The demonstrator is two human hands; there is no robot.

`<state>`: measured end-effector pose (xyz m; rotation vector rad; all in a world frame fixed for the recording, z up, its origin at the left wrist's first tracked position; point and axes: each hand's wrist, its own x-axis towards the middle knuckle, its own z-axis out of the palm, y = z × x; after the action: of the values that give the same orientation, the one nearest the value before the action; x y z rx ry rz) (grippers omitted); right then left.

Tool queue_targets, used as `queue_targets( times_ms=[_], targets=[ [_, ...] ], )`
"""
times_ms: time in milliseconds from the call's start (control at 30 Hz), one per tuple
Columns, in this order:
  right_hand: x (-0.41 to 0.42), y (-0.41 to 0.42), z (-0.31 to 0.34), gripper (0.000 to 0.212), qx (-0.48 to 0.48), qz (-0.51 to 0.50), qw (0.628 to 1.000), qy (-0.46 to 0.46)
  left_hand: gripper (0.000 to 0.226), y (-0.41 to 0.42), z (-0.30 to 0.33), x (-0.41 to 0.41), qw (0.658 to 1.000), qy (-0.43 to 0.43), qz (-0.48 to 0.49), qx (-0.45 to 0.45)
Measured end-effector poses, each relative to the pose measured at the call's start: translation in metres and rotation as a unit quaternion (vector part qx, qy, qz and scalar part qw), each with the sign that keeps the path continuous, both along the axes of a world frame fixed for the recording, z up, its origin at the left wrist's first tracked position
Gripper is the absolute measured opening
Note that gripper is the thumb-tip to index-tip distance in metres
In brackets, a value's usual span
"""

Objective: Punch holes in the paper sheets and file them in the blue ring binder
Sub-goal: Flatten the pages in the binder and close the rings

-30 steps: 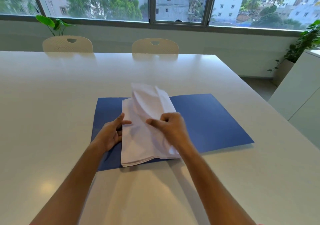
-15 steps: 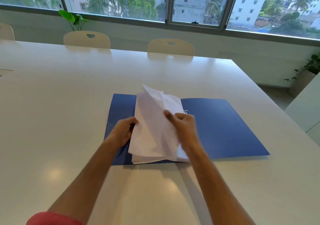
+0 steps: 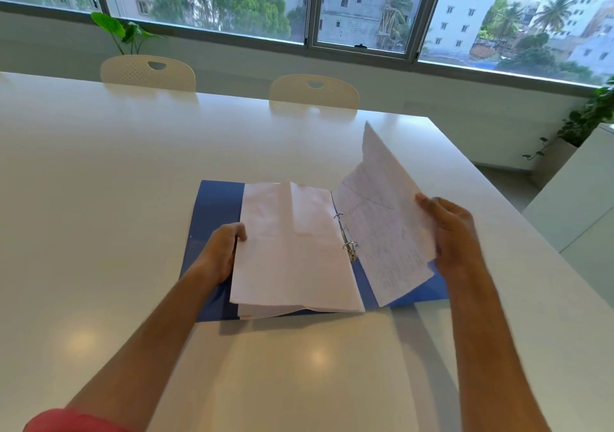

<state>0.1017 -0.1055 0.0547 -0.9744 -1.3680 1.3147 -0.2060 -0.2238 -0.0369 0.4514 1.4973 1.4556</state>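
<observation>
The blue ring binder (image 3: 212, 212) lies open on the white table. A stack of white paper sheets (image 3: 292, 252) rests on its left half, beside the metal rings (image 3: 349, 242) at the spine. My left hand (image 3: 222, 252) grips the stack's left edge. My right hand (image 3: 448, 232) holds a bundle of written sheets (image 3: 385, 225) by the right edge, lifted and tilted over the binder's right half. The bundle's inner edge reaches the rings. No hole punch is in view.
The white table (image 3: 99, 199) stretches far to the left and ahead. Two cream chairs (image 3: 148, 72) (image 3: 314, 91) stand at its far side under the window. A white cabinet (image 3: 578, 205) and a potted plant (image 3: 588, 122) are on the right.
My right hand has swung the top bundle of sheets from the left stack over to the right, exposing the rings. The left hand stays on the stack's left edge. The view shifted.
</observation>
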Motion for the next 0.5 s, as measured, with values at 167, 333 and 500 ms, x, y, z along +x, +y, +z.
queue_targets(
  times_ms=[167, 333, 500],
  targets=[
    [-0.062, -0.032, -0.001, 0.023, 0.006, 0.114, 0.991, -0.067, 0.013, 0.001, 0.001, 0.0, 0.999, 0.027, -0.003, 0.021],
    [-0.139, -0.063, -0.024, 0.027, 0.03, 0.183, 0.967, -0.175, 0.021, 0.001, -0.004, -0.005, 0.998, -0.032, -0.009, 0.047],
    [-0.178, -0.081, -0.052, 0.027, 0.109, 0.203, 0.919, -0.319, 0.039, 0.002, -0.004, -0.01, 0.997, -0.053, -0.002, 0.055]
  ],
)
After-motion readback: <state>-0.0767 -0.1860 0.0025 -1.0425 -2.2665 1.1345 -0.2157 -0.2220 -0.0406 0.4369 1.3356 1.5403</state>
